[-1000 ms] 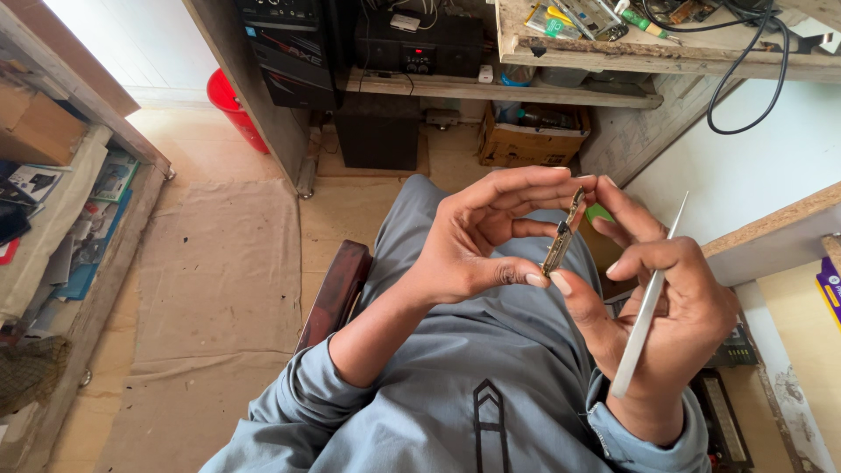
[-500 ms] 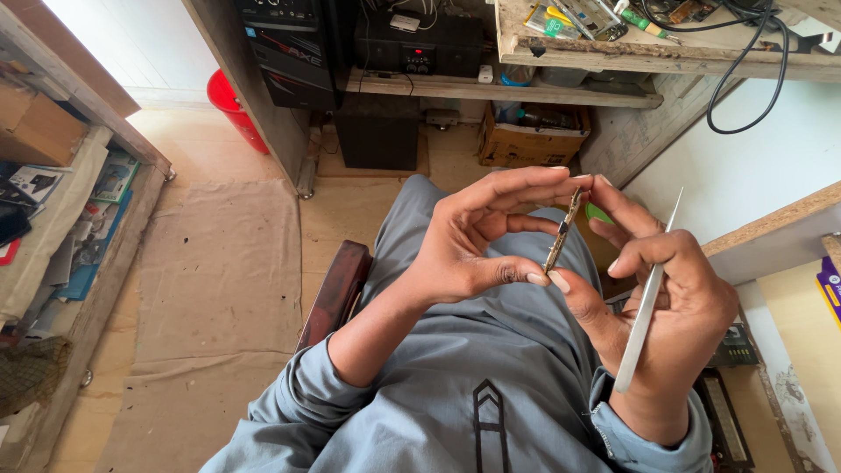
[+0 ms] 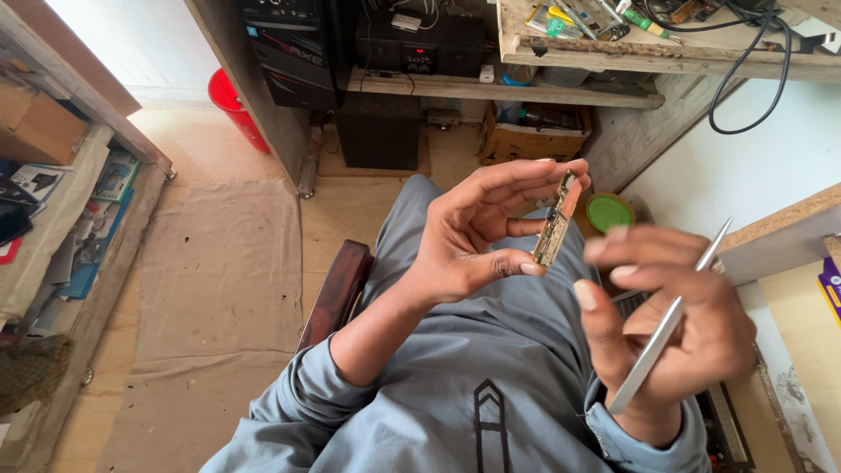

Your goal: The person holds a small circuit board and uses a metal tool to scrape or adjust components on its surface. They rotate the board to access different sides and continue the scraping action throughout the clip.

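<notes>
My left hand [image 3: 477, 228] holds a small narrow circuit board [image 3: 555, 223] upright, pinched between the thumb below and the fingertips above. My right hand [image 3: 674, 324] is lower and to the right, a little apart from the board, and grips a slim silver metal tool [image 3: 663, 335] that slants up to the right. Both sleeves are grey. The hands hover over my lap and grey trousers.
A green round lid [image 3: 609, 210] lies behind the board. A wooden bench [image 3: 613, 54] with tools and black cables runs across the top, with black electronics boxes [image 3: 412, 39] and a cardboard box [image 3: 530, 136] beneath. A red bucket [image 3: 236, 105] stands at the back, shelves [image 3: 53, 184] at the left.
My right hand has drawn away from the board, down and to the right, with the silver tool. My left hand still holds the board upright, turned slightly.
</notes>
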The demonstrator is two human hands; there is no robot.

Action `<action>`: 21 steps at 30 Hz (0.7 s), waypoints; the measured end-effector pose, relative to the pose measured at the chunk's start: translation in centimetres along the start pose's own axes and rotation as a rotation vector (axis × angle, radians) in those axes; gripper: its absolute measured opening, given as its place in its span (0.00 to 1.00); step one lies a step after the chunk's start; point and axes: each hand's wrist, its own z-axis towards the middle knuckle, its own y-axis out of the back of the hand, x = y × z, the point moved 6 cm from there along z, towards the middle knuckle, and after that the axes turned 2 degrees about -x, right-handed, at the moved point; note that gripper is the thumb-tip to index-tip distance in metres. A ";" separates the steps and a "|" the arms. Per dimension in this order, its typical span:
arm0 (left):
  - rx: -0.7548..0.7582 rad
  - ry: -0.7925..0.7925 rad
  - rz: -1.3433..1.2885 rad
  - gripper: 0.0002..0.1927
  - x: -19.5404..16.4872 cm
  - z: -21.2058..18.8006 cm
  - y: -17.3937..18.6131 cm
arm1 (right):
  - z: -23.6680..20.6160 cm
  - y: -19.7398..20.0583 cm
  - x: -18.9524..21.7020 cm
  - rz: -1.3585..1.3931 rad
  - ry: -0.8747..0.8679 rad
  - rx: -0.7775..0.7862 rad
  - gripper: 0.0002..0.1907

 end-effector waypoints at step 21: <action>0.016 -0.193 0.283 0.33 -1.7 -0.6 -0.3 | -0.3 -1.7 1.7 -0.249 0.142 0.153 0.07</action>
